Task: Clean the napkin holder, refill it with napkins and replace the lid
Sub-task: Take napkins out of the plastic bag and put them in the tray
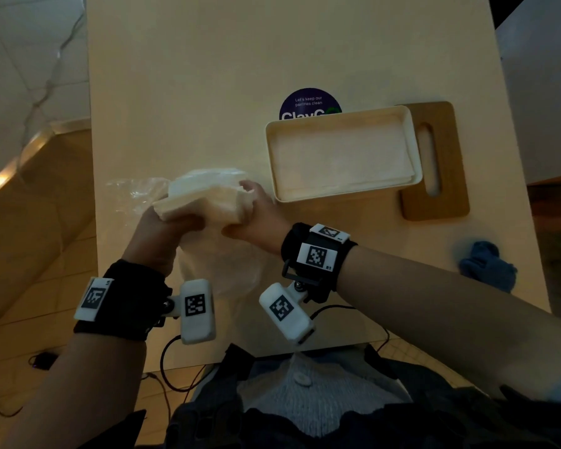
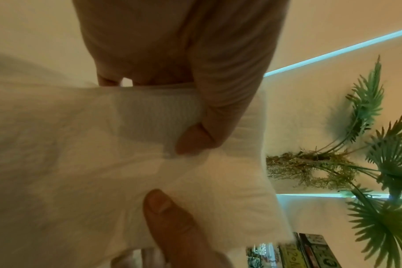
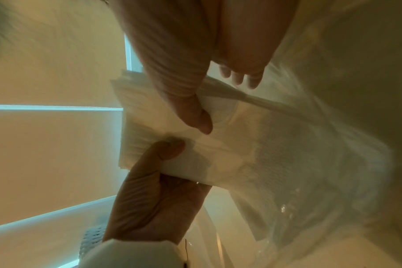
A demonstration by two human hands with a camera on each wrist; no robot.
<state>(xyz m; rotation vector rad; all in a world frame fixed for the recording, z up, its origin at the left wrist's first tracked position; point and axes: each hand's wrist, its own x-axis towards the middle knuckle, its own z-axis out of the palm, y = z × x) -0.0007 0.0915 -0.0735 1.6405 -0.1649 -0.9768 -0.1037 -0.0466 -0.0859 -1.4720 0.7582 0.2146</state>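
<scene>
Two hands on one stack of napkins (image 1: pixel 201 196).
Left hand (image 1: pixel 157 236) and right hand (image 1: pixel 256 215) clamp opposite ends, keeping it square for the open napkin holder (image 1: pixel 344 153).

Left hand (image 1: pixel 156 234) and right hand (image 1: pixel 256 215) raised together, fingers curled in grip.

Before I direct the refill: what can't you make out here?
- Sticker: lower half hidden by the holder, head view.
- Stack count: blurred in all views.
- Lid: partly under the holder.
- Left hand and right hand fingertips: behind the stack, head view.
</scene>
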